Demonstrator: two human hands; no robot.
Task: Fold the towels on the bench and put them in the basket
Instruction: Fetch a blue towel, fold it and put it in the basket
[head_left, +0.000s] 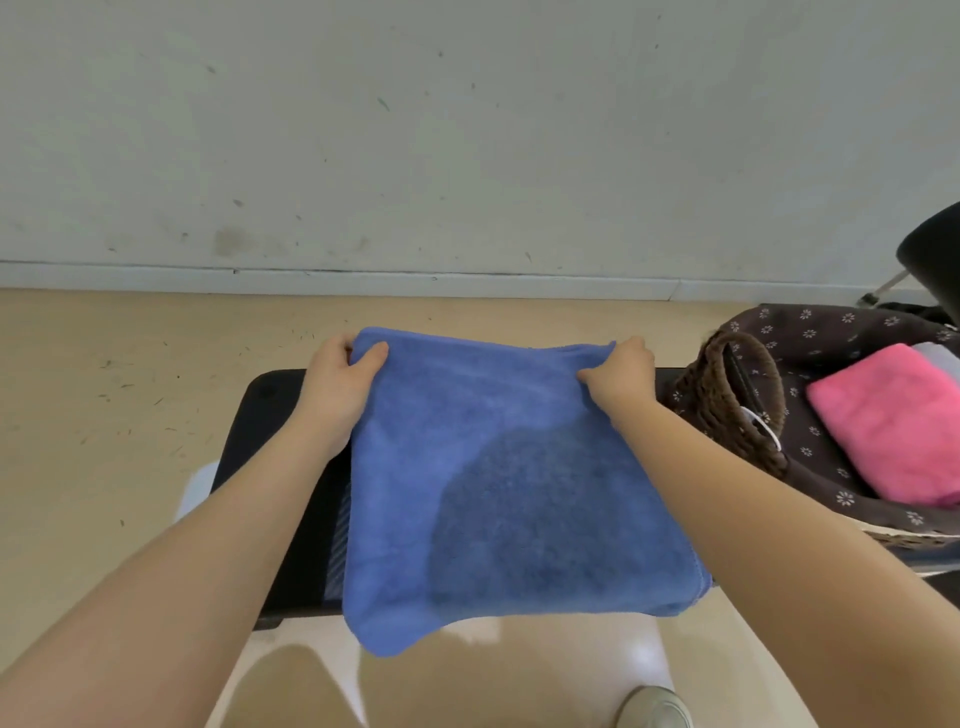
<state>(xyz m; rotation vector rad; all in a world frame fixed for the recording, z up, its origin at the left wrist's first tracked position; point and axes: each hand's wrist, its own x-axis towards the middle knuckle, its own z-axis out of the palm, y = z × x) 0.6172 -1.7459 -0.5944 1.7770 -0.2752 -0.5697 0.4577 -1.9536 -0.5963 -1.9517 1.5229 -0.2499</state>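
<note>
Two hands pinch the blue towel (498, 493) on the tabletop (270, 415): left hand (340, 376) at 11 o'clock corner, right hand (621, 371) at 1 o'clock corner, each grip closed on cloth.

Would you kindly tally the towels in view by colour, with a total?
Blue towel, gripped by both hands on the bench: 1
Pink towel, folded in the basket: 1
Pale grey towel, partly hidden behind the pink one: 1
Total: 3

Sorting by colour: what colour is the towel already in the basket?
Pink, seen in the head view.
</note>
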